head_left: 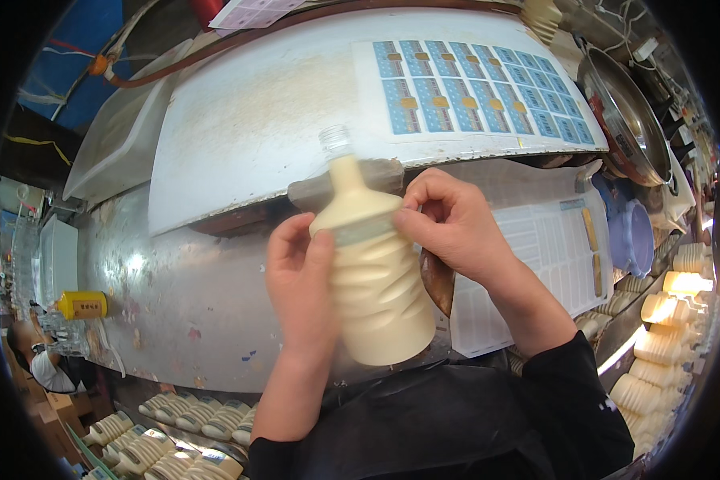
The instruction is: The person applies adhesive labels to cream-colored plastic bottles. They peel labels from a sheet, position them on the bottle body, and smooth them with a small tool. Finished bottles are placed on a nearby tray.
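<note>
A cream-coloured bottle point(384, 316) with a wavy ribbed body and a clear threaded neck leans away from me over the metal bench. Around its shoulder lies a greyish-green label strip point(364, 231). My left hand point(298, 280) is closed on the bottle's left side, with the thumb at the strip's left end. At the strip's right end, the thumb and fingers of my right hand point(454, 224) are pinched together against the bottle. Behind the neck is a grey translucent block point(386, 175). A dark brown pointed piece point(437, 282) shows under my right hand, partly hidden by the bottle.
A white board point(256, 104) carries blue label sheets point(456, 92). Right of the bottle lies a translucent label sheet point(528, 264). A metal pan point(628, 112) and purple bucket point(632, 240) stand at right, a yellow bottle point(82, 305) at left. Cream bottles point(200, 416) line the floor; a person point(44, 356) is far left.
</note>
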`<state>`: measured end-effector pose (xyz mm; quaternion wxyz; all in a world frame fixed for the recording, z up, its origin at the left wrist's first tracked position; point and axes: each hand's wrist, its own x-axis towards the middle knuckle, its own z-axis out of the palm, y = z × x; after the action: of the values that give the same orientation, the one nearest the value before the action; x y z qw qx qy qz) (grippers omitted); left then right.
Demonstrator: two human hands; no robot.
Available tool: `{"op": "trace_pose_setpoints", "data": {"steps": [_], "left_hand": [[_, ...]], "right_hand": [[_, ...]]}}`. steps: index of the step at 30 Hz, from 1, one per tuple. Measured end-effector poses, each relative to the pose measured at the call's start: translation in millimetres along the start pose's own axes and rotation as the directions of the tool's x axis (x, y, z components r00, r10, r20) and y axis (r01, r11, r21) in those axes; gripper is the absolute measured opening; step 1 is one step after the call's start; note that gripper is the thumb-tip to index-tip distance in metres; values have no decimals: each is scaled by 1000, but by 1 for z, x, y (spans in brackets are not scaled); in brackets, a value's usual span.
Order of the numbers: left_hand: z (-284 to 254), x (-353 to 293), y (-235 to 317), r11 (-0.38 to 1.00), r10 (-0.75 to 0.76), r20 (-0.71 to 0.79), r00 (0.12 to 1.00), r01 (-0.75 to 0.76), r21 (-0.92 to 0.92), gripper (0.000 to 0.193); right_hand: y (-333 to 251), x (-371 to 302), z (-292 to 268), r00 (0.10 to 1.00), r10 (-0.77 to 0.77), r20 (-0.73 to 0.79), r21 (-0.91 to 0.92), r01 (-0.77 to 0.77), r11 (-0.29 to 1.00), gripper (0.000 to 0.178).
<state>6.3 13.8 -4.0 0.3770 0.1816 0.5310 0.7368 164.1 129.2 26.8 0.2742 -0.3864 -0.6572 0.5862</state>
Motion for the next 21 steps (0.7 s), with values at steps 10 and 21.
{"op": "trace_pose_setpoints", "data": {"steps": [10,21], "left_hand": [[-4,0,1,998,-56,-4,998,56,-3,28],[-4,0,0,998,-29,35,999,31,-61,28]], "right_hand": [[14,2,-6,982,155,110,229,-177,957,23],[20,2,6,987,121,107,162,-137,977,32]]}}
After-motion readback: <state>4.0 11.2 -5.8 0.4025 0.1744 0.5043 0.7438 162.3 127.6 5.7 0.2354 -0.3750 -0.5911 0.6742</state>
